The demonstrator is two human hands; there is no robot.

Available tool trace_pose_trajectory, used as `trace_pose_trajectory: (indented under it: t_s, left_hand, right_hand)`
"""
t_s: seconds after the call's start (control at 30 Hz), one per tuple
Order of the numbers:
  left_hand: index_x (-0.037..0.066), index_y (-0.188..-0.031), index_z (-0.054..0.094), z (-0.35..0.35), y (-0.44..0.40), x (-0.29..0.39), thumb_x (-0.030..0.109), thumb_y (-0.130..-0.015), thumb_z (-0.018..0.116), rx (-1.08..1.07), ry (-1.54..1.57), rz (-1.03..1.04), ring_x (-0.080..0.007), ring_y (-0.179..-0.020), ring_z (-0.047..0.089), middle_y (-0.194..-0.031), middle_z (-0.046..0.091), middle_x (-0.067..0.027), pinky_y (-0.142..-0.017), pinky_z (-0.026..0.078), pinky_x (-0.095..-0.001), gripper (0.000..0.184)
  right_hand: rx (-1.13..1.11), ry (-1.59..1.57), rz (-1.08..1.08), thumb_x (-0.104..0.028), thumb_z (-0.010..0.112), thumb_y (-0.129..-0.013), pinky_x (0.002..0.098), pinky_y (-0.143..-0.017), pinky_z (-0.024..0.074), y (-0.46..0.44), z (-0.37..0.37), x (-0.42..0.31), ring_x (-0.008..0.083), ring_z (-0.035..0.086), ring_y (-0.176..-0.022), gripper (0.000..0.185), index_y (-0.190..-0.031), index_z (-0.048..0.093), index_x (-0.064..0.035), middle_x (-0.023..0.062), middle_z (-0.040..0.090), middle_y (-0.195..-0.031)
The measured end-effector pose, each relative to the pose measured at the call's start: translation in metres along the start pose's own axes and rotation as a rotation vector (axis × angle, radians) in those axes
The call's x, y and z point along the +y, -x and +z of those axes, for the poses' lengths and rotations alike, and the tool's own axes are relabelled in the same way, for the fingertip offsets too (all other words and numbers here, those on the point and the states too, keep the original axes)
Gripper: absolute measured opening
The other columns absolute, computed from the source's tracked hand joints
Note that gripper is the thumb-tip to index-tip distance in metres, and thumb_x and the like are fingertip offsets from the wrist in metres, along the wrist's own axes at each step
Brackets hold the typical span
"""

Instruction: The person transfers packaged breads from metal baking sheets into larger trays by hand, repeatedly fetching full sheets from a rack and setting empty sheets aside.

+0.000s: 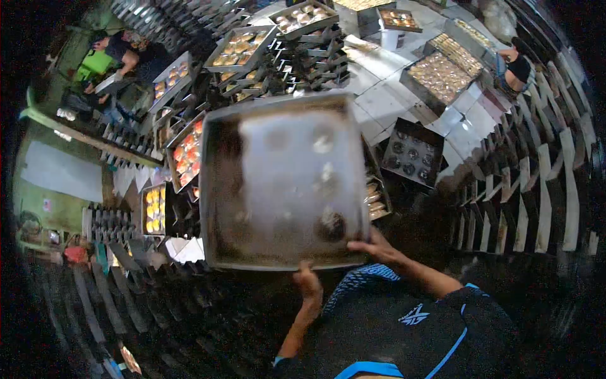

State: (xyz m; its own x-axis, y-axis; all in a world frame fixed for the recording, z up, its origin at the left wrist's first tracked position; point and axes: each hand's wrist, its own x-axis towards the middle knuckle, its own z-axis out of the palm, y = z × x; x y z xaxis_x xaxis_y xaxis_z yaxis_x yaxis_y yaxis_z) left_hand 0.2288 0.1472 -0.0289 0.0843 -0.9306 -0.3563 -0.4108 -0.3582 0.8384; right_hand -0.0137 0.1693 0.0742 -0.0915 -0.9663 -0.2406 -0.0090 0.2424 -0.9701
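A large square metal baking tray fills the middle of the head view, slightly blurred. Round dark and pale marks dot its inside, and I see no bread in it. My left hand grips the near edge around its middle, fingers mostly hidden by the rim. Around the near right corner, my right hand is closed on the same tray. Behind its right side, another tray with elongated rolls shows in part.
A dark tray with round marks lies on the floor to the right. Trays of buns stand beyond, with red-topped pieces and yellow-topped pieces at left. Slatted racks line the right. Other people are farther off.
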Motion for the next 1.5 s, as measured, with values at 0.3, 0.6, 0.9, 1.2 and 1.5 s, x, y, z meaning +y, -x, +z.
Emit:
trace_pose_trajectory:
  t_s: [0.3,0.6,0.9,1.2,1.5]
  left_hand:
    - [-0.001,-0.134,0.033,0.096,-0.004,0.217,0.023,-0.078,0.069,-0.704,-0.087,0.718,-0.0282,-0.095,0.052,-0.115,0.048,-0.0181,-0.088,0.041,-0.0377,0.071]
    - [-0.003,-0.115,0.050,0.162,-0.050,0.195,0.016,-0.081,0.063,-0.231,-0.439,0.478,-0.0269,-0.090,0.057,-0.095,0.057,-0.0158,-0.080,0.045,-0.0369,0.041]
    - [-0.004,-0.100,0.054,0.037,-0.010,0.106,0.013,-0.071,0.063,0.242,-1.183,0.055,-0.0384,-0.091,0.052,-0.095,0.054,-0.0203,-0.082,0.042,-0.0439,0.035]
    - [0.004,-0.126,0.046,-0.010,0.050,0.065,0.024,-0.081,0.064,0.157,-1.290,-0.568,-0.0286,-0.109,0.051,-0.122,0.052,-0.0172,-0.090,0.041,-0.0404,0.053]
    - [-0.004,-0.129,0.041,-0.035,0.054,-0.035,0.025,-0.079,0.060,0.111,-0.753,-0.507,-0.0420,-0.129,0.028,-0.139,0.031,-0.0268,-0.107,0.023,-0.0461,0.061]
  right_hand:
    - [0.823,0.042,-0.012,-0.018,0.046,-0.078,0.0264,-0.056,0.0397,0.003,-0.271,0.107,0.0161,0.051,-0.054,0.024,-0.068,0.061,-0.0025,0.0029,0.056,-0.061]
    - [1.224,-0.648,0.682,-0.010,0.055,-0.063,0.0542,-0.084,0.0366,-0.128,-0.455,0.316,0.0288,0.049,-0.094,0.047,-0.109,0.049,-0.0019,0.0120,0.050,-0.101]
    - [1.269,-0.284,0.795,-0.016,0.055,-0.076,0.0372,-0.080,0.0444,-0.172,-0.429,0.468,0.0249,0.057,-0.092,0.052,-0.126,0.047,-0.0056,0.0132,0.061,-0.104]
    - [1.058,-0.069,1.298,-0.016,0.064,-0.076,0.0402,-0.084,0.0493,-0.188,-0.404,0.547,0.0299,0.055,-0.109,0.046,-0.119,0.054,-0.0049,0.0164,0.055,-0.121]
    - [1.094,0.176,0.511,-0.001,0.061,-0.072,0.0395,-0.089,0.0442,-0.191,-0.405,0.351,0.0315,0.058,-0.099,0.052,-0.122,0.047,0.0038,0.0211,0.057,-0.116]
